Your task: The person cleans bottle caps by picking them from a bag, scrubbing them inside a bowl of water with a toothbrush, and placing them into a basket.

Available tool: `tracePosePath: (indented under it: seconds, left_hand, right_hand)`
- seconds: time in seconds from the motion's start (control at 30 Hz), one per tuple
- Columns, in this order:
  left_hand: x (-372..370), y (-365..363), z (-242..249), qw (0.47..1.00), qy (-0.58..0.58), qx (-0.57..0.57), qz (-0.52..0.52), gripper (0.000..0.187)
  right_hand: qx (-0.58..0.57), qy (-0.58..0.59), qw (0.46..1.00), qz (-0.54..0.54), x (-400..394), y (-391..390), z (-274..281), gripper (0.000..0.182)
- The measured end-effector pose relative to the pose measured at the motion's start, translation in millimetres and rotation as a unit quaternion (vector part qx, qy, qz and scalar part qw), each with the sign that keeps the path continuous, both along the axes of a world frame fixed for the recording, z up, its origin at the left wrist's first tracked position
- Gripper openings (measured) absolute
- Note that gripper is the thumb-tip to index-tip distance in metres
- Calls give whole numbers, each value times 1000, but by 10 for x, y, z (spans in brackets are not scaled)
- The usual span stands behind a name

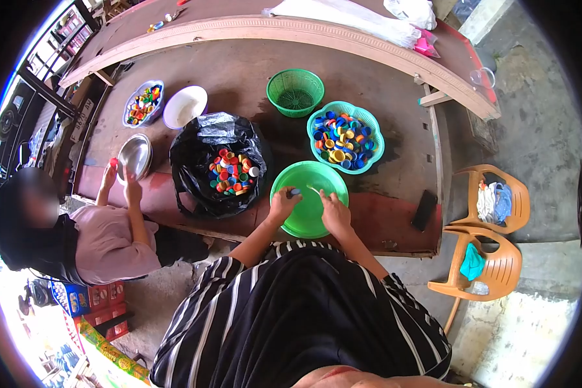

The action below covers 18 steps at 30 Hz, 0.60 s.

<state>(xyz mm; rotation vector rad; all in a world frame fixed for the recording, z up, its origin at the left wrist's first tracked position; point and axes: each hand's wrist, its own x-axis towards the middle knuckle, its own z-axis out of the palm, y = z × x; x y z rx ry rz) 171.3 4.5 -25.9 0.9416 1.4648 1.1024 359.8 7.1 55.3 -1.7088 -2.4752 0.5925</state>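
My left hand (pixel 282 203) is closed on a dark bottle cap (pixel 295 192) over the left side of a bright green basin (pixel 322 173). Over the basin's right side, my right hand (pixel 334 212) grips a thin, pale, stick-like tool (pixel 313 189); its exact kind is too small to make out. The tool's tip points toward the cap, with a gap between them. To the left of the basin, a black plastic bag (pixel 189 169) holds many coloured bottle caps (pixel 231 171). A turquoise basket (pixel 376 127) behind the basin holds more caps, many of them blue.
A green mesh basket (pixel 295 92) stands farther back. At left are a white basin (pixel 185 107), a basket of caps (pixel 143 103) and a metal bowl (pixel 135 157) beside a co-worker (pixel 113 239). A phone (pixel 424 210) lies near the right edge. Orange chairs (pixel 491 265) stand at right.
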Motion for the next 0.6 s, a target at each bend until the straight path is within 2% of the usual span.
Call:
tracePosePath:
  seconds: [0.07,0.17,0.23,0.37,0.43,0.53,0.6]
  left_hand:
    - [42,14,-58,992,-120,-24,28,36]
    - [57,-26,171,957,-274,-70,61,35]
    - [38,-46,199,921,-378,-84,53,36]
    - [18,-43,173,900,-426,-87,19,35]
    - [-23,-37,104,893,-441,-87,5,35]
    - [-22,-71,86,903,-422,-83,-5,36]
    - [-1,-78,112,909,-402,-105,27,35]
  right_hand:
    - [-2,4,1000,14,30,2,-77,47]
    - [21,136,991,-3,-61,-134,108,49]
    - [-17,134,991,15,-87,-165,136,50]
    - [-50,120,991,-25,-72,-188,229,50]
    - [-61,118,991,9,-64,-177,234,48]
    - [-59,88,994,-1,-30,-105,223,47]
    - [-30,52,998,-8,28,0,195,47]
